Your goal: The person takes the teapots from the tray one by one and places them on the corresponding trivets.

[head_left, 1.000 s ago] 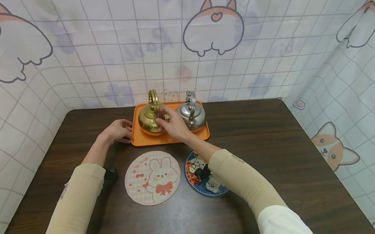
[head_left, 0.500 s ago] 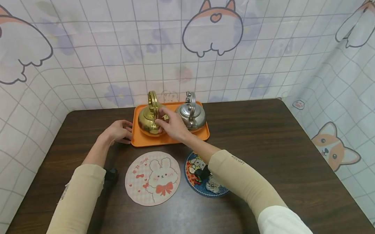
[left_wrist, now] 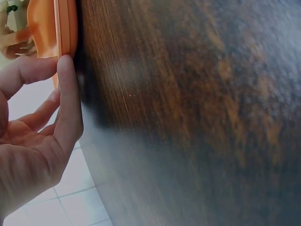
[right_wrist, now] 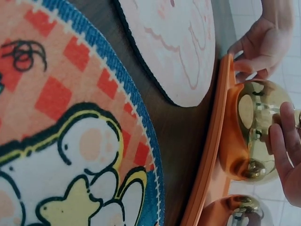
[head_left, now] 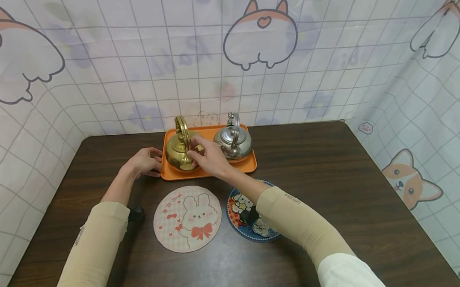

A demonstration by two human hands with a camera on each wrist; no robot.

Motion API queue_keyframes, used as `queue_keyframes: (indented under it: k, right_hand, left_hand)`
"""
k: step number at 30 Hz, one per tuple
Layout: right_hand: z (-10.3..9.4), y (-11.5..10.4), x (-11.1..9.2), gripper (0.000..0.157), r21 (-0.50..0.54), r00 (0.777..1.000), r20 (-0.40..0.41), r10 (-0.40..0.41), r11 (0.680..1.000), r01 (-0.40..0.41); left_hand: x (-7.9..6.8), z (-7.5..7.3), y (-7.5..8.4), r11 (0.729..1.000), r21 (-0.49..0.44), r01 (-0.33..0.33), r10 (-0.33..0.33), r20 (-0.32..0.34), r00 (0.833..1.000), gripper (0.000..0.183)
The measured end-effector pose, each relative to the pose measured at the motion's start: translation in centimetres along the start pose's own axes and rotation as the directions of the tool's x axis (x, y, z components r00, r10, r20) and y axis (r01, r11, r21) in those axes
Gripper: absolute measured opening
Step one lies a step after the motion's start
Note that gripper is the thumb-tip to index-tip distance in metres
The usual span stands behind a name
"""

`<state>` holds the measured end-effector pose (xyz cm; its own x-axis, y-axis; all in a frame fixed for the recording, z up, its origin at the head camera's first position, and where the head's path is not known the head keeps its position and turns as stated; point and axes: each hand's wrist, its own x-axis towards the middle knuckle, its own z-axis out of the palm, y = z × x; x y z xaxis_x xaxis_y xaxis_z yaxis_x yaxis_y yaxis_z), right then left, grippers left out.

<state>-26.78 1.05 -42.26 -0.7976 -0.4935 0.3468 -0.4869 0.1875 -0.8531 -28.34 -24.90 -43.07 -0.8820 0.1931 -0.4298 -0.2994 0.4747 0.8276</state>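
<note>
On the orange tray (head_left: 169, 176) at the table's far side stand a gold kettle (head_left: 174, 152) and, to its right, a silver kettle (head_left: 234, 145). My right hand (head_left: 211, 158) holds the gold kettle at its right side, thumb and fingers about the spout; the exact contact is partly hidden. In the right wrist view, fingers (right_wrist: 277, 146) lie against the shiny gold body (right_wrist: 254, 101). My left hand (head_left: 144, 161) is at the tray's left end. Seen from the left wrist, its thumb and a finger (left_wrist: 68, 89) pinch the tray's rim (left_wrist: 66, 28).
A round pink rabbit mat (head_left: 187, 218) lies in front of the tray. Right of it is a round blue patterned mat (head_left: 241, 224), partly beneath my right forearm. A patterned wall cloth (head_left: 266, 86) borders the dark wooden table (head_left: 331, 177).
The gold kettle has shifted a little left and toward me on the tray, with my right hand moving along. My left hand stays at the tray's end.
</note>
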Motion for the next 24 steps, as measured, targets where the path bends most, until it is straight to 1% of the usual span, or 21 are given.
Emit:
queue_keyframes:
  k: [3, 9, 15, 20, 24]
  right_hand:
    - [0.0, -0.2, -0.1, 0.02, -0.015, 1.0, -0.004, -0.016, 1.0, 0.016]
    - [0.0, -0.6, -0.3, 0.019, -0.015, 1.0, -0.012, -0.023, 1.0, 0.023]
    - [0.0, -1.2, -1.1, 0.019, -0.02, 0.998, -0.028, -0.052, 0.998, 0.051]
    - [0.1, -1.7, -2.0, 0.017, 0.005, 0.998, -0.033, -0.059, 0.998, 0.06]
    - [0.2, -2.2, -2.4, 0.015, 0.027, 0.996, -0.034, -0.081, 0.996, 0.082]
  left_hand:
    - [0.0, 0.0, 0.0, 1.0, -0.002, -0.003, 0.003, 0.0, 1.0, 0.07]
    - [-0.1, 0.0, 0.2, 1.0, -0.004, -0.005, 0.005, -0.002, 1.0, 0.069]
    - [-0.3, 0.2, 0.3, 1.0, -0.011, -0.012, 0.011, -0.002, 1.0, 0.066]
    - [-0.4, 0.3, 0.3, 1.0, -0.009, -0.013, 0.013, 0.0, 1.0, 0.065]
    - [-0.4, 0.3, 0.3, 1.0, -0.002, -0.016, 0.016, -0.01, 1.0, 0.065]
